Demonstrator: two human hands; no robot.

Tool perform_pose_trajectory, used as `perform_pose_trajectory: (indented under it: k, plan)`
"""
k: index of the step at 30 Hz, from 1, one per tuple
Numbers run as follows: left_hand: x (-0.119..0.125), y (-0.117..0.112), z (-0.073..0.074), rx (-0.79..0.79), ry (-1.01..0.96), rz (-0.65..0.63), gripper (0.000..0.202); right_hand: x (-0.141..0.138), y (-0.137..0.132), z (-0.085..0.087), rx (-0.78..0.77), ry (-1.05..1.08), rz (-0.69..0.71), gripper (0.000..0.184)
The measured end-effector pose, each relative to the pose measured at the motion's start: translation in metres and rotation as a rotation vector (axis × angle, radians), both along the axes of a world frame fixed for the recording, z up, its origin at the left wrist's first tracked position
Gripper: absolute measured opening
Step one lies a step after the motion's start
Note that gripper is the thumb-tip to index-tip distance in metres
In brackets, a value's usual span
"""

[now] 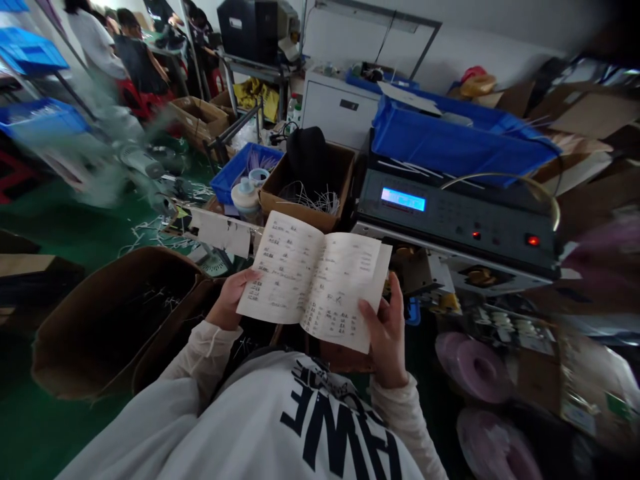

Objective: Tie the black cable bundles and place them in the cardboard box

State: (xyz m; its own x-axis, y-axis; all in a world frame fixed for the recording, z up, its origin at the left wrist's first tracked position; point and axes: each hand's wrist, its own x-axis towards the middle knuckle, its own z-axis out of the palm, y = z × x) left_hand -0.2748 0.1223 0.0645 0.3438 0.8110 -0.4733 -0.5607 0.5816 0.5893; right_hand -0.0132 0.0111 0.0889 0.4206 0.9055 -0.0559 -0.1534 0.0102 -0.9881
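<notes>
An open notebook [313, 280] with handwritten lines on both pages is held up in front of my body. My left hand [231, 298] grips its left edge, with the thumb on the page and the other fingers hidden behind. On the opposite side my right hand [388, 333] pinches the right page, thumb on the front and fingers behind the edge. Just beyond the notebook stand a cardboard box [345, 180] with white wire pieces inside and a machine [460, 227] with a lit blue display.
A large brown bin [75, 327] stands at my left. A blue tray [450, 133] rests on the machine. Pink coils [473, 367] lie at lower right. A fan [137, 157] is at the left, and people [137, 57] sit farther back. Wire scraps litter the green floor.
</notes>
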Motion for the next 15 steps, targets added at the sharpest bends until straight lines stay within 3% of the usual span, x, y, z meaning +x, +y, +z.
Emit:
perform_pose_trajectory:
  k: [5,8,11,15]
  plan:
    - [0.013,-0.009,-0.007,0.028,-0.040,-0.083,0.029,-0.013,0.004,-0.004,-0.167,0.157,0.058,0.058]
    - [0.022,-0.017,-0.013,-0.001,-0.105,-0.179,0.035,-0.028,0.009,-0.005,-0.247,0.231,0.106,0.057]
    - [0.027,-0.023,-0.018,-0.045,-0.183,-0.265,0.035,-0.043,0.013,-0.003,-0.232,0.233,0.198,0.059]
    - [0.022,-0.025,-0.023,-0.020,-0.203,-0.214,0.023,-0.049,0.014,-0.002,-0.204,0.143,0.209,0.058]
